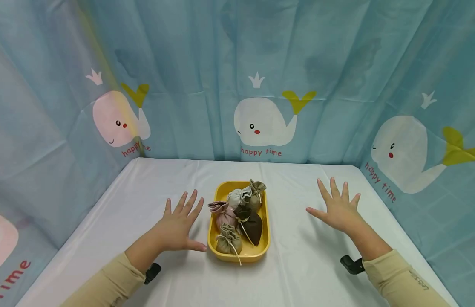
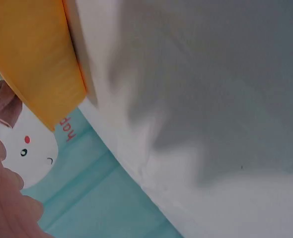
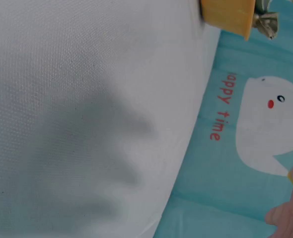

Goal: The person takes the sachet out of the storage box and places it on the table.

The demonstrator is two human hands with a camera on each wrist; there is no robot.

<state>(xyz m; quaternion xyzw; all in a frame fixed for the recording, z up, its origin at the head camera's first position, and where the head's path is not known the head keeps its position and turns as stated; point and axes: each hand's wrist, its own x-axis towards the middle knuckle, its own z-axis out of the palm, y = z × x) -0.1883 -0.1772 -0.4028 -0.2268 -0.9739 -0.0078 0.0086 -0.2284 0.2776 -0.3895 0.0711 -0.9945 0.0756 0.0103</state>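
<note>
A yellow tray (image 1: 248,257) stands mid-table with several small drawstring pouches in it. Among them are a dark brown pouch (image 1: 251,226), a pink pouch (image 1: 225,216), a white pouch (image 1: 235,198), an olive pouch (image 1: 255,200) at the back and another olive pouch (image 1: 228,243) in front, its pale cord hanging over the rim. My left hand (image 1: 177,228) is spread flat to the left of the tray, thumb tip close to its side and holding nothing. Out to the right, my right hand (image 1: 340,209) is also spread, fingers straight, over the table and well apart from the tray.
A white cloth covers the table (image 1: 298,273). Behind it and along both sides hangs a blue curtain (image 1: 206,64) printed with whales. Each wrist carries a black camera mount, such as the right mount (image 1: 351,265). Hand shadows fall on the cloth in both wrist views.
</note>
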